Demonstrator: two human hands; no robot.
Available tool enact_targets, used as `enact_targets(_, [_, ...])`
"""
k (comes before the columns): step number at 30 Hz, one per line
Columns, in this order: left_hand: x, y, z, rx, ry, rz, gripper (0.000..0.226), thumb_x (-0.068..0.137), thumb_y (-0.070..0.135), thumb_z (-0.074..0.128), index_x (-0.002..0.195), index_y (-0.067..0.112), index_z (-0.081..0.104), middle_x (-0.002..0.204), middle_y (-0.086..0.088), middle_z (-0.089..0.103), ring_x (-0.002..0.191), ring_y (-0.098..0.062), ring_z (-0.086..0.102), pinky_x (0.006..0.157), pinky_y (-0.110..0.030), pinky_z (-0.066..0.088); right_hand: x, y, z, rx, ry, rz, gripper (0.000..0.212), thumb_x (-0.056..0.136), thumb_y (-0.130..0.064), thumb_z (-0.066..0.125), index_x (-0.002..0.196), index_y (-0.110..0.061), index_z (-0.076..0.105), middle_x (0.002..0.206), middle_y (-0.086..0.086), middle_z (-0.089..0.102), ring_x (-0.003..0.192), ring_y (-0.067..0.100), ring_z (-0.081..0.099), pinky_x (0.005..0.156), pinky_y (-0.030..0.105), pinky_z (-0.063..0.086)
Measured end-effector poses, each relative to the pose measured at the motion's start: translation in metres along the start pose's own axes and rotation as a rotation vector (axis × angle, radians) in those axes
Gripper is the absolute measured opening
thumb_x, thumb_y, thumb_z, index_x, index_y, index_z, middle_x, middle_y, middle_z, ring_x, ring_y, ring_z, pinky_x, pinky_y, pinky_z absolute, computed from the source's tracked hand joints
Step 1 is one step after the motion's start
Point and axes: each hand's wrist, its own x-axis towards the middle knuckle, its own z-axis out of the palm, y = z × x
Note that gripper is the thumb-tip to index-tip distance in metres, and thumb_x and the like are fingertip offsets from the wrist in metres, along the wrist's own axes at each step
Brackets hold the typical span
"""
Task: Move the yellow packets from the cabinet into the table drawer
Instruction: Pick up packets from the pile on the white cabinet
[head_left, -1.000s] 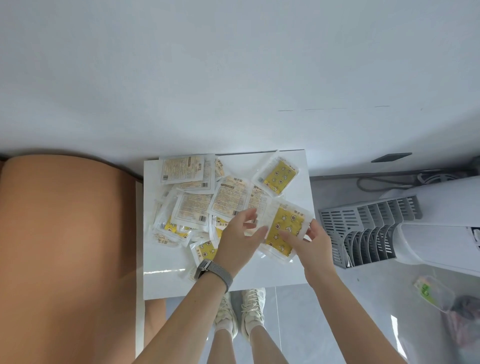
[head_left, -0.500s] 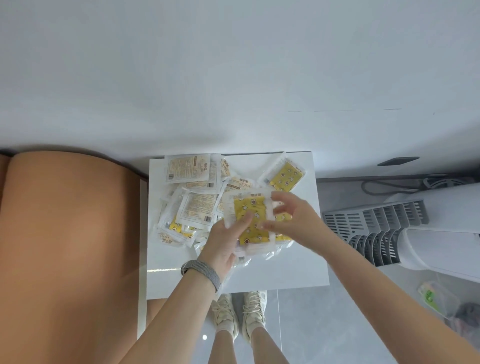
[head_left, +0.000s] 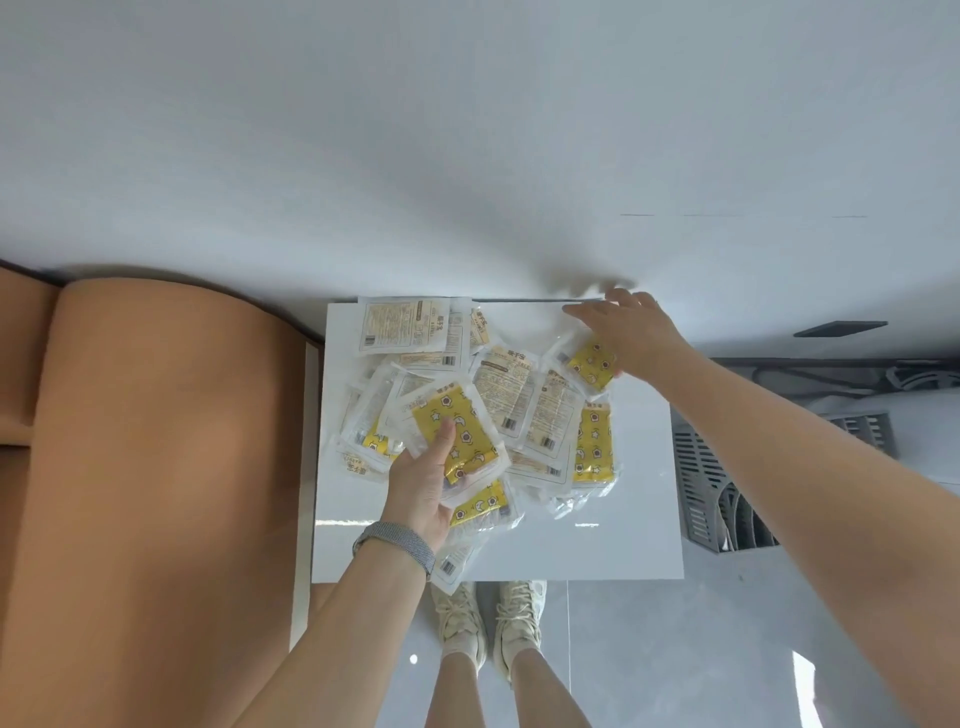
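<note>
Several yellow-and-clear packets lie heaped on a small white table top (head_left: 613, 540). My left hand (head_left: 421, 486) grips one yellow packet (head_left: 454, 434) with the thumb on its face, above the left part of the heap. My right hand (head_left: 631, 332) reaches to the far right corner, its fingers stretched over another yellow packet (head_left: 589, 361) and touching it. A third yellow packet (head_left: 595, 449) lies at the heap's right side. No drawer is visible.
An orange-brown cushioned seat (head_left: 156, 467) stands close on the left. A grey slatted appliance (head_left: 727, 483) sits on the floor to the right. A white wall rises behind the table. My feet in pale shoes (head_left: 488, 618) stand under its near edge.
Both hands held one yellow packet together before; now my left hand alone holds it, and my right hand has moved to the far right packet.
</note>
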Motion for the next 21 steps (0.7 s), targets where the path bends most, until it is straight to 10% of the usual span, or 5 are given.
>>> enact_targets(14, [0.004, 0.0, 0.003, 0.036, -0.053, 0.005, 0.064, 0.057, 0.047, 0.09, 0.113, 0.023, 0.071, 0.114, -0.003, 0.074, 0.119, -0.03, 0.061, 0.108, -0.06, 0.038, -0.006, 0.008, 0.008, -0.195, -0.022, 0.012, 0.036, 0.083, -0.048, 0.069, 0.11, -0.024, 0.063, 0.114, -0.005, 0.06, 0.117, 0.02, 0.046, 0.104, 0.04, 0.028])
enact_targets(21, [-0.005, 0.005, 0.01, 0.069, -0.126, 0.027, 0.073, 0.049, 0.061, 0.088, 0.114, 0.032, 0.07, 0.121, 0.005, 0.071, 0.125, -0.025, 0.056, 0.112, -0.056, 0.032, -0.058, -0.011, -0.019, 1.134, 0.073, 0.316, 0.014, 0.093, -0.028, 0.064, 0.097, -0.015, 0.061, 0.085, -0.008, 0.065, 0.079, 0.009, 0.06, 0.066, 0.019, 0.044])
